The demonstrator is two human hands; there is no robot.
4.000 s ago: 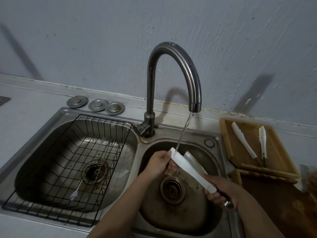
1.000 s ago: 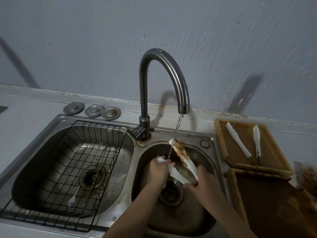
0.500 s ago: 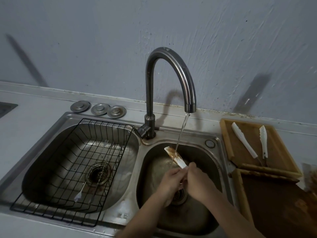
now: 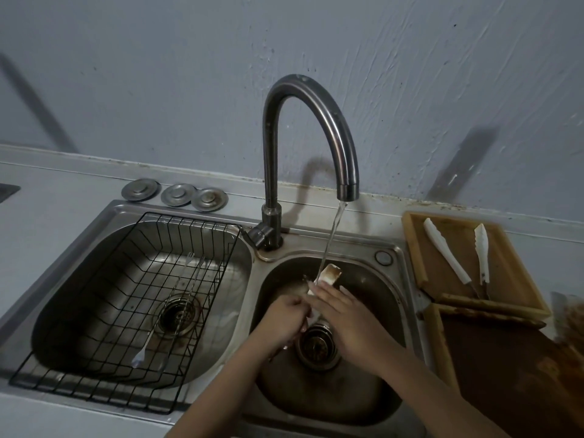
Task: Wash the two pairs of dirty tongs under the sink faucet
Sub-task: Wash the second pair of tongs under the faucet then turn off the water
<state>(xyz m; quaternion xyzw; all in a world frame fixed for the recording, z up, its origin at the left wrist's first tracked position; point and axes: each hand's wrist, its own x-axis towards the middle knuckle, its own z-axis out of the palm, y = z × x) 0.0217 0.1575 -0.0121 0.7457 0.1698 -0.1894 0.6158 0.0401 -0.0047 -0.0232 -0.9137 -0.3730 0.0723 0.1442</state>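
White tongs point(image 4: 328, 275) with a brown-stained tip stick up under the running stream from the faucet point(image 4: 316, 128), over the right sink basin point(image 4: 379, 311). My left hand point(image 4: 284, 320) and my right hand point(image 4: 344, 314) are both closed around the lower part of these tongs, which they hide. A second pair of white tongs point(image 4: 455, 254) lies spread open in the wooden tray point(image 4: 512, 279) to the right of the sink.
A black wire rack point(image 4: 94, 358) holding thin metal utensils point(image 4: 164, 327) sits in the left basin. Three metal drain covers point(image 4: 177, 193) lie behind it. A stained wooden board point(image 4: 505, 374) lies at the front right. The right basin's drain point(image 4: 317, 344) lies under my hands.
The tongs' arms, spread apart a second ago, are now pressed together in both hands. The stained tip has moved up and right into the stream.
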